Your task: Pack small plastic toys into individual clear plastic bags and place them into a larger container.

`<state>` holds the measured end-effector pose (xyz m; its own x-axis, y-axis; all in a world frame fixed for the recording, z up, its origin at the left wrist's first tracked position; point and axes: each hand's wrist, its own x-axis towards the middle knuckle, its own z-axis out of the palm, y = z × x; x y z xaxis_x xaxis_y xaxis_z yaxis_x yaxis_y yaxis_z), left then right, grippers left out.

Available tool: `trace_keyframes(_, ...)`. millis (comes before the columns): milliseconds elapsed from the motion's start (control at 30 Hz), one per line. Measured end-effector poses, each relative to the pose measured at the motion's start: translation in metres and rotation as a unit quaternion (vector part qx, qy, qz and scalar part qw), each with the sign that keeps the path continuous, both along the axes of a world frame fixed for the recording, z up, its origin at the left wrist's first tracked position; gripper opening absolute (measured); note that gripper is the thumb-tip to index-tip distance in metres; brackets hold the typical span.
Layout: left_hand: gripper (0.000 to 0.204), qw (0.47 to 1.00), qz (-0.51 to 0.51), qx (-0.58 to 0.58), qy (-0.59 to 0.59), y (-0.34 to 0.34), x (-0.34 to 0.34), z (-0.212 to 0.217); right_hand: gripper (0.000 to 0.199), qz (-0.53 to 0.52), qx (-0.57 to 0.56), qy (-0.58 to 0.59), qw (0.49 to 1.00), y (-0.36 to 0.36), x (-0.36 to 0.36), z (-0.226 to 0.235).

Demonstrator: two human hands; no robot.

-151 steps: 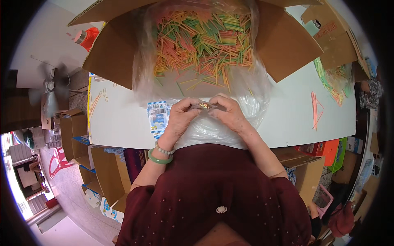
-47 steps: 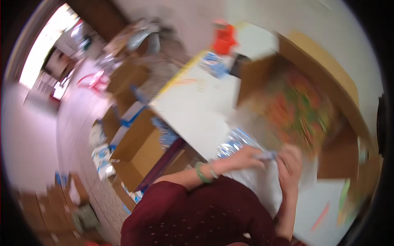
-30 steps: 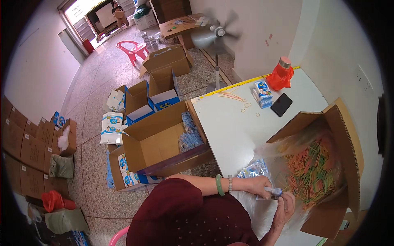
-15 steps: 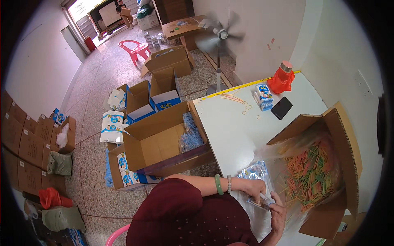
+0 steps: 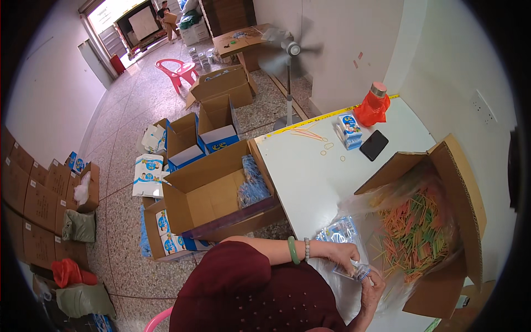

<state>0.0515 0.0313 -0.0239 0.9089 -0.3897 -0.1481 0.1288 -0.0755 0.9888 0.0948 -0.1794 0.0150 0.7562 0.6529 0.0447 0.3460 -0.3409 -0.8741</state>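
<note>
White table (image 5: 298,182): right of frame
Left hand (image 5: 344,253): pinching small packet (image 5: 360,270), lower right
Right hand (image 5: 375,285): pinching packet's end
Open carton (image 5: 467,199): coloured sticks (image 5: 417,232) inside, far right

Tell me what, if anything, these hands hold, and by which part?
A small clear plastic packet: the right hand grips its right end; the left hand touches it, exact finger placement unclear.

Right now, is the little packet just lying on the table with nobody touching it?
No, the left hand and the right hand are both holding the little packet.
</note>
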Motion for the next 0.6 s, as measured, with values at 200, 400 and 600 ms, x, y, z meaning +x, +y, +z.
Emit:
trace_keyframes(200,0.022,0.999,0.020,-0.023,0.018,-0.003,0.002,-0.003,0.022,-0.056,0.038,-0.040,0.997,0.005,-0.012,-0.010)
trace_keyframes(400,0.023,0.992,0.023,0.110,-0.058,-0.007,0.003,0.000,0.021,-0.034,0.030,0.008,0.999,0.002,-0.009,-0.020)
trace_keyframes(600,0.022,0.998,-0.019,0.053,-0.042,-0.009,0.003,-0.010,0.019,-0.032,0.033,0.196,0.980,0.003,-0.006,-0.024)
